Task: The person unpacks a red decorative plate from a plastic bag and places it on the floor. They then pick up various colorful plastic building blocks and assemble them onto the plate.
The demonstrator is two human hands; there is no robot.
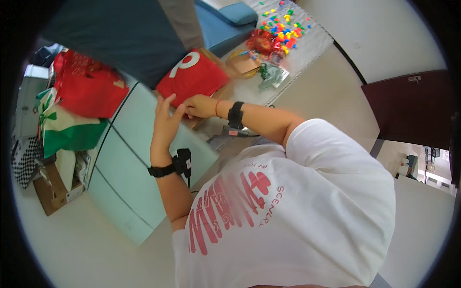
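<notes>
A red box with a white mark point(194, 77) lies tilted on the pale green table point(129, 144). My left hand point(166, 122) rests its fingers against the lower edge of the red box, fingers straight and together. My right hand point(199, 105) grips the same lower edge from the right, fingers curled under it. Both wrists carry black bands. My white shirt with red print fills the lower middle of the view.
A red bag point(89, 89) and a green-and-white bag point(65, 127) stand at the left. A cardboard box point(50, 187) sits on the floor. Small colourful blocks point(283, 29) and a red bow point(261, 42) lie on a grey mat beyond. A dark cabinet point(413, 105) is right.
</notes>
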